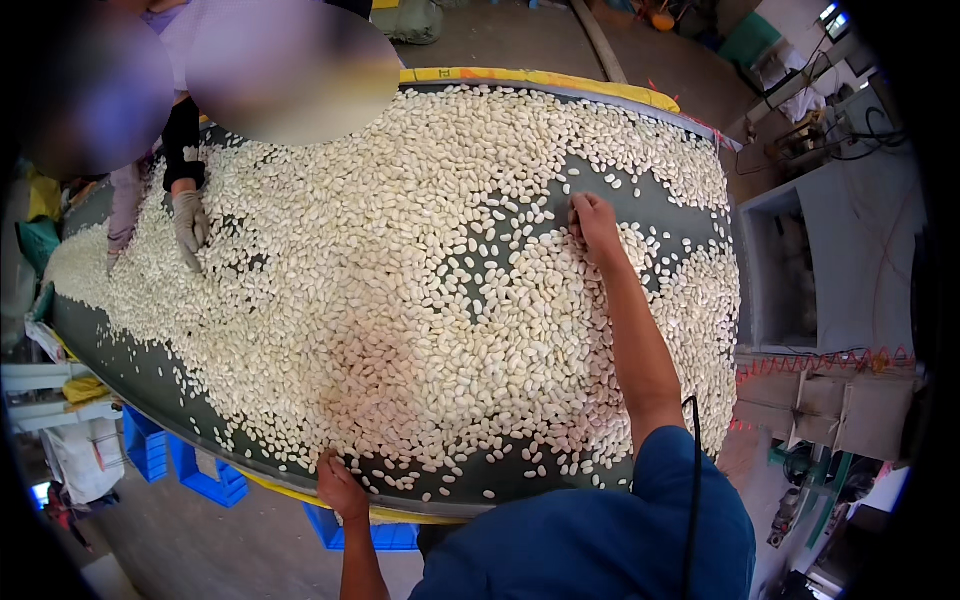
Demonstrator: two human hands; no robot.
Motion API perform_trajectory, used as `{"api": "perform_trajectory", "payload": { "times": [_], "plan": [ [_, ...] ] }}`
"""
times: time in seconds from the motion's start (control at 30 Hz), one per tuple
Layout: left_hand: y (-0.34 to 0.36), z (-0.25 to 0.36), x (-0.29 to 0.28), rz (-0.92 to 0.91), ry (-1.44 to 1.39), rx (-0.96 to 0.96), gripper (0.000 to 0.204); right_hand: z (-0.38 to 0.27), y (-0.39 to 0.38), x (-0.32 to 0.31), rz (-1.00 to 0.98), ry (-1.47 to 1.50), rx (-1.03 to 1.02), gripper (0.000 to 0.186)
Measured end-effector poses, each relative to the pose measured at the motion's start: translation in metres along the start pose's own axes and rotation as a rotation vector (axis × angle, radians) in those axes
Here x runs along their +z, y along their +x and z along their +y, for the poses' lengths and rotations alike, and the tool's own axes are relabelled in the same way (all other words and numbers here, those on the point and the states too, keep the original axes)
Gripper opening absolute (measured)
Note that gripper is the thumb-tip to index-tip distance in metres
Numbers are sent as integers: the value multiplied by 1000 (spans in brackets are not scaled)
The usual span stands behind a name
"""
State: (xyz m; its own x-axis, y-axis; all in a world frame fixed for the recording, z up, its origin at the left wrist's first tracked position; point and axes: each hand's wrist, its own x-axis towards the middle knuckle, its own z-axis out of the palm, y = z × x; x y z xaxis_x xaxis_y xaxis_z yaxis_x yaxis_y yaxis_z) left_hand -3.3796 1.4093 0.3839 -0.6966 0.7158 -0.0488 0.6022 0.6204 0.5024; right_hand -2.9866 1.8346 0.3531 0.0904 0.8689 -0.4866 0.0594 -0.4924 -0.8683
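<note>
White beans (370, 290) lie in a wide, uneven layer over a dark green table surface (660, 205). My right arm reaches far across them. At its end, my right hand (595, 222) is closed, its fingers curled down at the border of a bare patch and a heap of beans; whatever they may hold is hidden. At the table's near edge, my left hand (342, 488) is low beside a few scattered beans, with fingers drawn together. I cannot make out anything between them.
At the far left, a co-worker's gloved hand (189, 226) rests on the beans, with another person's sleeve (124, 205) beside it. Blue crates (207, 480) stand below the near edge. Yellow edging (540, 76) lines the far rim. Grey machinery (850, 250) stands at right.
</note>
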Motion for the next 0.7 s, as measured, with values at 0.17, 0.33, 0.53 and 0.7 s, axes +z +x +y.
{"api": "perform_trajectory", "payload": {
  "times": [0.17,0.33,0.53,0.7],
  "plan": [
    [11,-12,-6,0,14,22,23,-30,62,53,-260,357,54,24],
    [23,-19,-12,16,58,6,21,-76,136,173,-285,42,-170,19],
    [36,-25,-17,-2,28,-3,20,-81,216,273,31,-756,-724,26],
    [44,-27,-24,-38,52,-89,21,-72,189,321,67,-1209,-659,27]
  ]
}}
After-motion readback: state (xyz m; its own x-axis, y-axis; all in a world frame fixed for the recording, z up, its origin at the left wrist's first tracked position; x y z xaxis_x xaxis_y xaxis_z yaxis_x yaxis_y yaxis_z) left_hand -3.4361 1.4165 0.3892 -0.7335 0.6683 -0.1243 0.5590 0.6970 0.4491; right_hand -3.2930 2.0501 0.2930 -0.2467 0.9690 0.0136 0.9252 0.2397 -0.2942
